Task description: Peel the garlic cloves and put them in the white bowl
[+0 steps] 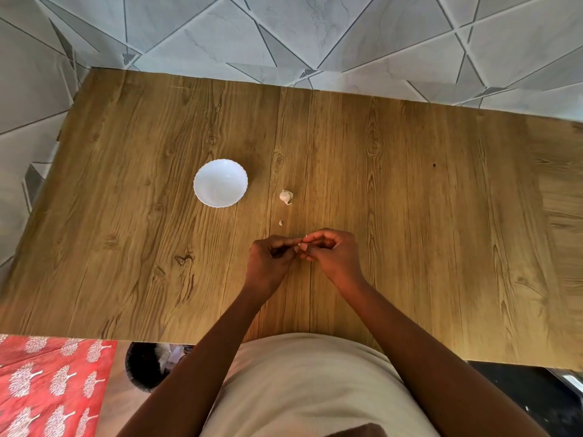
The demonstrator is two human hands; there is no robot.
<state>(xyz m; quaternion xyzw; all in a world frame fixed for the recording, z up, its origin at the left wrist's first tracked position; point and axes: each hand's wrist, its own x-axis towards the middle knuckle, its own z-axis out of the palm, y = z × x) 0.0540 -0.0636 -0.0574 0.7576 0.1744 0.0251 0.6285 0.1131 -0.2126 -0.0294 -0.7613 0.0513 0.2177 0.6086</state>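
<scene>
Wooden table (410, 216) is carrying the white bowl (220, 182), sitting left of the garlic bulb (286, 196). Left hand (269, 258) and right hand (331, 252) are both curling fingers, pinching one garlic clove (302, 246) between them. Peel scrap (281, 222) is lying near the bulb.

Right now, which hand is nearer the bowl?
Left. The left hand sits below and just right of the bowl in the picture; the right hand is further right, past the garlic.
</scene>
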